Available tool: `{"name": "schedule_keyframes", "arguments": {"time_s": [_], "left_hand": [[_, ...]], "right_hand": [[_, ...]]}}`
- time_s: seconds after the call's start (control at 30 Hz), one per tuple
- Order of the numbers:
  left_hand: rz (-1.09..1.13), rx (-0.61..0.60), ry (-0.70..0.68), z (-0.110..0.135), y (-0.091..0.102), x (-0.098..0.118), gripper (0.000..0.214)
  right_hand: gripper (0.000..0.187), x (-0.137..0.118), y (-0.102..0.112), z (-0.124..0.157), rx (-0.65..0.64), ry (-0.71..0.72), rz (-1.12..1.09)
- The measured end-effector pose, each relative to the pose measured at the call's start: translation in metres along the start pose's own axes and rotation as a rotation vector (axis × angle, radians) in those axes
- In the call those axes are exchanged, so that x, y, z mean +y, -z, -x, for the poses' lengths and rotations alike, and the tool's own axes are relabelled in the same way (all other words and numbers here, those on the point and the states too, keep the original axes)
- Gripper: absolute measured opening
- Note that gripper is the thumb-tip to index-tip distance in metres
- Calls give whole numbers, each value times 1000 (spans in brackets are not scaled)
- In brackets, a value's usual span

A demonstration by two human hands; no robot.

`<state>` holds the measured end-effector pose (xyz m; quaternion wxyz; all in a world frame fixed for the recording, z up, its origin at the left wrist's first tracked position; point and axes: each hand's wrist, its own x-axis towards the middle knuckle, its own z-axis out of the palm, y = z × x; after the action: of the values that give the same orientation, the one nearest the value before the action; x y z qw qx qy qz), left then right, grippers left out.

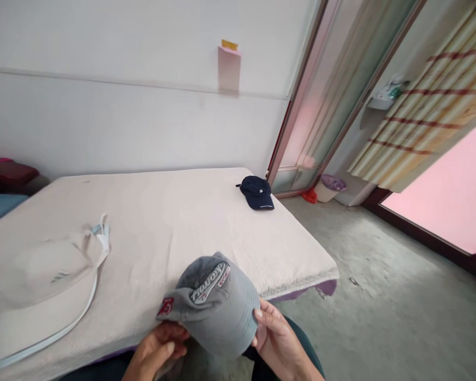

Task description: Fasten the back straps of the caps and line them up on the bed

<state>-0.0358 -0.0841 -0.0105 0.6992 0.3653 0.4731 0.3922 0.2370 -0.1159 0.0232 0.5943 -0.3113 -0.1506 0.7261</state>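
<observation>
A grey baseball cap (pixel 226 317) with raised white lettering and a small red patch is held above the near edge of the bed. My right hand (pixel 280 338) pinches the brim on its right side, thumb on top and fingers beneath. At the cap's lower left edge, my left hand (pixel 156 349) has its fingers curled against the back part; the cap partly hides their hold. A dark navy cap (pixel 256 191) lies at the bed's far right corner. On the left rests a pale cream sun hat (pixel 43 286) with a wide brim and light blue edging.
The bed (pixel 143 211) has a cream cover and stands against a white wall (pixel 143 127). To the right are a concrete floor (pixel 381 280), a waste bin (pixel 329 188), a glass partition (pixel 301 116) and a checked curtain (pixel 432 100). Dark red furniture (pixel 11 174) stands at the left.
</observation>
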Motion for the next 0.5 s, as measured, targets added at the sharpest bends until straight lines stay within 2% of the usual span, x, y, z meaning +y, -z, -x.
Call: {"name": "schedule_keyframes", "arguments": {"time_s": [0.07,0.13,0.23,0.37,0.43,0.5], "left_hand": [[-248,77,-103,-24,8,0,18],[-457,207,-139,-47,15,2,11],[-661,313,-220,-72,21,5,11],[-827,362,-481,-83,26,1,10],[-904,361,-552,-84,30,-5,10],[-960,349,-576,-84,34,-12,11]], "right_hand": [[17,-19,-4,-24,4,29,4],[13,-43,-13,-55,15,67,4],[14,-87,-35,-112,-13,148,14],[13,-148,-60,-200,43,313,-8],[17,-170,-62,-242,91,382,-29],[19,-180,-53,-281,166,424,-42]]}}
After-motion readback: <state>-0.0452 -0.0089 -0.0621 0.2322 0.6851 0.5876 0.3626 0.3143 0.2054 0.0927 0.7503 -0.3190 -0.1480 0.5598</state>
